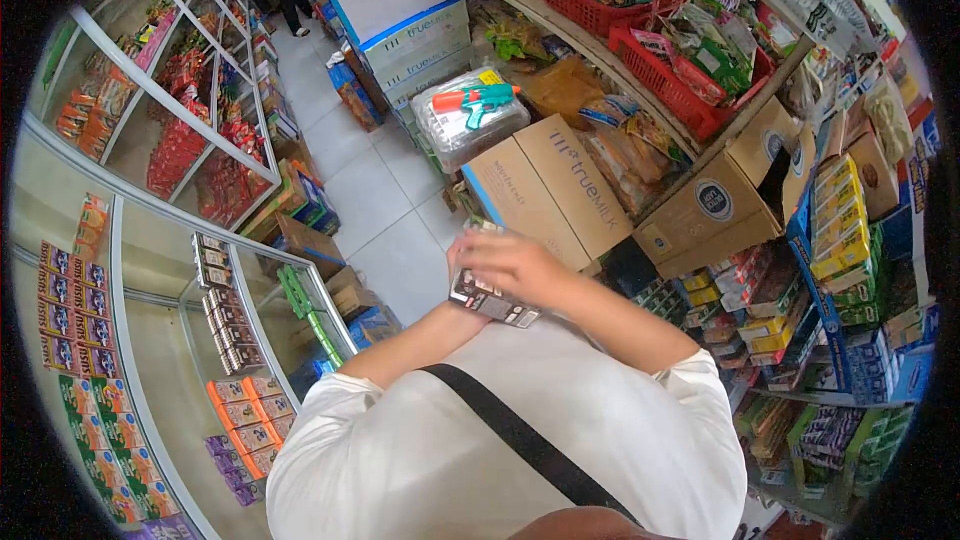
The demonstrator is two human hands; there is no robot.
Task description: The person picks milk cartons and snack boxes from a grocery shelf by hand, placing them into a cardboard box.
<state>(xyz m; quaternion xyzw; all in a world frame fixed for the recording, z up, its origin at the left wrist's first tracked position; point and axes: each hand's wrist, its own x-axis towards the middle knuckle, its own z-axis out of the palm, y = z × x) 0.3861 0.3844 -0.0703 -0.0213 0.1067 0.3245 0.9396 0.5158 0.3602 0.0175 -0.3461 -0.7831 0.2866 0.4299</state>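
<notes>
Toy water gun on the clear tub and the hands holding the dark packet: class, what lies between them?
In the head view, a brown truemilk carton lies between the toy water gun and the hands on the dark packet.

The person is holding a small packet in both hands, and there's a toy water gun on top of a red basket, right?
Not quite. The toy water gun lies on a clear plastic-wrapped bundle, not on a red basket; the red baskets sit higher, on the shelf. The head view shows this. The rest holds: both hands, right hand on top, left hand beneath, hold a small packet.
</notes>
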